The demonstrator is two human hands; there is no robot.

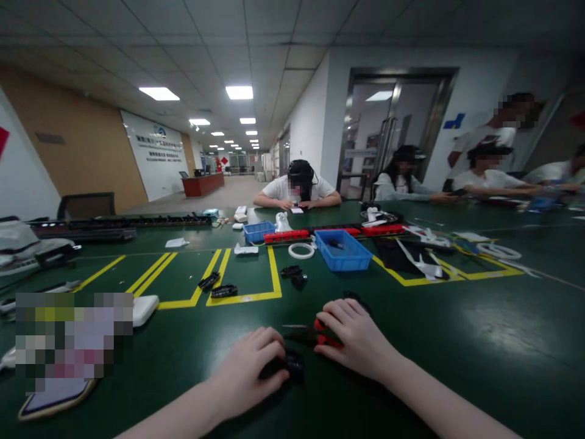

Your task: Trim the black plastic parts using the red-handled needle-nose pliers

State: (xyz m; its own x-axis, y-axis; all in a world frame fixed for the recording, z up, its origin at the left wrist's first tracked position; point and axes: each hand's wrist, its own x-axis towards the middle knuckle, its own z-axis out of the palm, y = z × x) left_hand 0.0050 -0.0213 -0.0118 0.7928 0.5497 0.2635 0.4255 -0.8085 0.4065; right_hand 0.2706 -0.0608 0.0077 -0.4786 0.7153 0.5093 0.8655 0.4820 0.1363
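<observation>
My left hand (251, 373) is curled round a small black part (295, 364) on the green table, its fingers hiding much of it. To the right, my right hand (359, 338) is closed on red-handled pliers (321, 334), whose dark, narrow jaws point left toward the black part. Just beyond my right fingers lies another black piece (359, 300), partly covered by the hand. Farther forward are more black parts (294, 274), and a similar pair (218, 286) lies on the yellow tape to the left.
A blue bin (342, 251) with a dark item inside stands ahead, beside a white ring (301, 250) and a smaller blue basket (259, 231). Red strips (287, 236) run behind them. At left is a pixelated flat object (77, 353). Several people sit or stand across the table.
</observation>
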